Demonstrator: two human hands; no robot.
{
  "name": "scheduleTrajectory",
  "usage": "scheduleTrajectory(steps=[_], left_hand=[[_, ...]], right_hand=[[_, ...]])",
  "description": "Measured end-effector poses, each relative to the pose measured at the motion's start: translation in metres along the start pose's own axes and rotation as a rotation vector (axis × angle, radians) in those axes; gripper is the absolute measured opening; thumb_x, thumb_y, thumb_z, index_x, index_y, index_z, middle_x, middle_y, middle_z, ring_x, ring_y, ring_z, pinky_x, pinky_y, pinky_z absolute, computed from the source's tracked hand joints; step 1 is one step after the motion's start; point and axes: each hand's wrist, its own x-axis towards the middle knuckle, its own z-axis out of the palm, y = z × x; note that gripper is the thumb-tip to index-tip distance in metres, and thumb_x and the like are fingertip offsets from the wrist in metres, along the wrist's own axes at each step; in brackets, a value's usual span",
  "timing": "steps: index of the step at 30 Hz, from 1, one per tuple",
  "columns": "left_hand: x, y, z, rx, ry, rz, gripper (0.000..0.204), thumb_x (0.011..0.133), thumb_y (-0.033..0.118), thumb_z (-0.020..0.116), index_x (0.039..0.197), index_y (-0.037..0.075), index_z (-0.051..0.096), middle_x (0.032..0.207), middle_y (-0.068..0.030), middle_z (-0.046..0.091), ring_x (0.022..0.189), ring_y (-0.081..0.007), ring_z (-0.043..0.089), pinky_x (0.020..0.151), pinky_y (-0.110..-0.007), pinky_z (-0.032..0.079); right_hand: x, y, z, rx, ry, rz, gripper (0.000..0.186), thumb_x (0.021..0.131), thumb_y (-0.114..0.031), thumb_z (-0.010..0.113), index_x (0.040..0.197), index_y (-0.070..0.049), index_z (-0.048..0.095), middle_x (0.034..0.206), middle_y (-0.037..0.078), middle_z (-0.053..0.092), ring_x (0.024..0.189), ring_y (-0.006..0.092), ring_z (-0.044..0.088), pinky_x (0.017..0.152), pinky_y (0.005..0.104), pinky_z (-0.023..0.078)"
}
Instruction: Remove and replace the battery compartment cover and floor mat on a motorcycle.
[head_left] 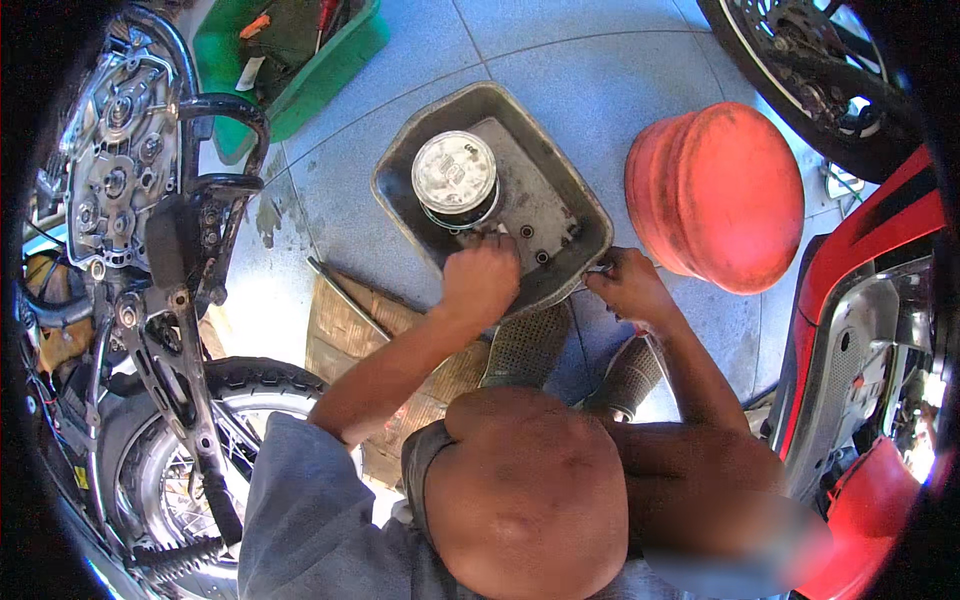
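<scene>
A dark, grimy rectangular tray (541, 182) sits on the floor, holding a white-lidded round can (452, 172) and several small dark round parts (527, 232). My left hand (482, 277) reaches over the tray's front edge beside the can, fingers curled round something mostly hidden. At the tray's right front corner, my right hand (633, 288) has bent, blackened fingers closed on something small at or beside the rim; I cannot make out what.
A red round stool (741, 195) stands right of the tray, a green bin (344, 50) behind left. Motorcycle frame and engine (116, 165) fill the left, red bodywork (840, 255) the right, a wheel (735, 30) the back right. Cardboard (350, 345) and a metal rod lie near front left.
</scene>
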Motion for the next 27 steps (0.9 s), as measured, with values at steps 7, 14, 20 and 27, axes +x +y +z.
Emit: scheduleTrajectory(steps=[7,14,20,27], left_hand=[[0.024,-0.005,0.035,-0.015,-0.07,-0.364,0.014,0.082,0.017,0.06,0.08,0.005,0.067,0.081,-0.0217,0.068,0.077,-0.0365,0.07,0.068,-0.047,0.056],[0.018,-0.011,0.044,-0.029,-0.002,-0.506,0.02,0.087,0.016,0.053,0.081,0.005,0.069,0.083,-0.0178,0.071,0.076,-0.0353,0.071,0.068,-0.045,0.058],[0.01,-0.017,0.037,-0.01,-0.022,-0.5,0.021,0.087,0.021,0.055,0.086,0.004,0.067,0.08,-0.0173,0.07,0.077,-0.0368,0.07,0.069,-0.045,0.057],[-0.046,0.034,0.028,-0.616,0.118,0.088,0.02,0.085,0.022,0.059,0.093,0.004,0.058,0.084,-0.0184,0.067,0.07,-0.0415,0.062,0.065,-0.051,0.048]], right_hand=[[0.013,0.016,0.02,-0.077,0.109,-0.282,0.042,0.08,-0.033,0.067,0.099,0.005,0.066,0.084,0.027,0.068,0.084,0.0415,0.067,0.079,0.0471,0.052],[0.009,0.006,0.021,-0.002,0.081,-0.235,0.041,0.08,-0.032,0.068,0.103,0.002,0.067,0.081,0.024,0.068,0.08,0.0395,0.068,0.076,0.0458,0.052],[0.01,0.009,0.031,0.0,0.077,-0.256,0.042,0.08,-0.032,0.068,0.105,0.003,0.066,0.085,0.023,0.069,0.082,0.0383,0.068,0.078,0.0456,0.053],[0.041,0.028,0.045,0.038,0.02,-0.256,0.041,0.082,-0.031,0.07,0.107,0.002,0.066,0.098,0.025,0.068,0.09,0.0367,0.068,0.079,0.0446,0.051]])
